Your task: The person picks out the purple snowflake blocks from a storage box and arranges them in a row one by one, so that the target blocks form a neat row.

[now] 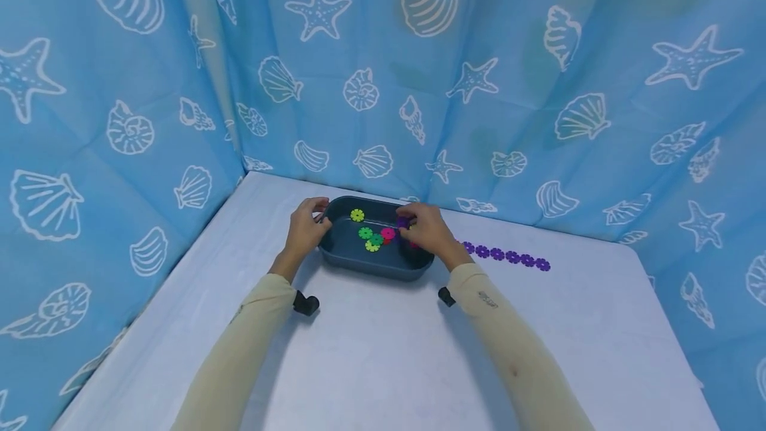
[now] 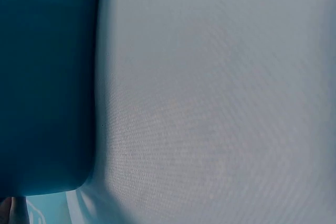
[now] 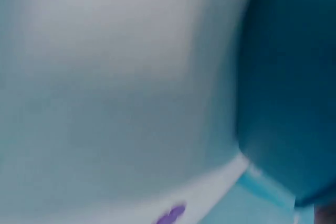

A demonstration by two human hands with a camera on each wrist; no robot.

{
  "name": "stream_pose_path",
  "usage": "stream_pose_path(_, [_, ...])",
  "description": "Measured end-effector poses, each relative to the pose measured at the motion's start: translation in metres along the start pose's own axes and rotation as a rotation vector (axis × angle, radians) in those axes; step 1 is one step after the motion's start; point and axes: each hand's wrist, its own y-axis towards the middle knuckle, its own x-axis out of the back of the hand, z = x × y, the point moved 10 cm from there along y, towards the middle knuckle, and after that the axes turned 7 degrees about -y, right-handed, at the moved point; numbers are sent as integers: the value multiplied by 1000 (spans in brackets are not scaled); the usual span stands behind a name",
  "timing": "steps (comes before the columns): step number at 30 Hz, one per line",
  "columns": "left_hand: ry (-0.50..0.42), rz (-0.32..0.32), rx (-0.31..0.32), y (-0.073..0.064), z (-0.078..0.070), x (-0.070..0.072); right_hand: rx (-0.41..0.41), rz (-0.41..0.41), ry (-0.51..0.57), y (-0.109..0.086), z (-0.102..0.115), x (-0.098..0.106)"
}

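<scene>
Taking twelve o'clock as the far side of the table [image 1: 371, 351], we are gripping the rim of a dark tray [image 1: 365, 266] at ten o'clock with our left hand [image 1: 305, 228], its fingers curling over the edge. At two o'clock, over the tray's other end, our right hand [image 1: 429, 226] is pinching a purple disc [image 1: 403, 223] between thumb and fingers. Inside the tray, a lone yellow disc [image 1: 357, 215] is lying towards eleven o'clock, while a green disc [image 1: 365, 233], a darker green disc [image 1: 376, 240], a yellow-green disc [image 1: 372, 247] and a pink disc [image 1: 387, 234] are bunching near the middle. Our right hand is partly hiding a few more pieces. Just past three o'clock, outside the tray, a row of purple discs [image 1: 512, 257] is running along the table, its near end disappearing behind our right wrist. A blue shell-patterned curtain [image 1: 383, 25] is hanging at twelve.
</scene>
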Motion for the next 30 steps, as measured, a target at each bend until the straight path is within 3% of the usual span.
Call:
stream_pose_path(3, [5,-4,5,-1,-1,-2,-11,-54,42,-11,-11,23])
stream_pose_path(7, [6,-1,8,-1,-2,-4,-76,-91,11,-32,-36,57])
stream_pose_path(15, [5,15,20,-1,-1,-4,-283,-128,-72,-97,-118,114])
stream_pose_path(22, [2,17,18,-2,-1,-2,-388,-143,-104,-153,-180,138])
stream_pose_path(30, [10,11,16,-3,-4,-4,-513,-105,-170,-196,-223,142])
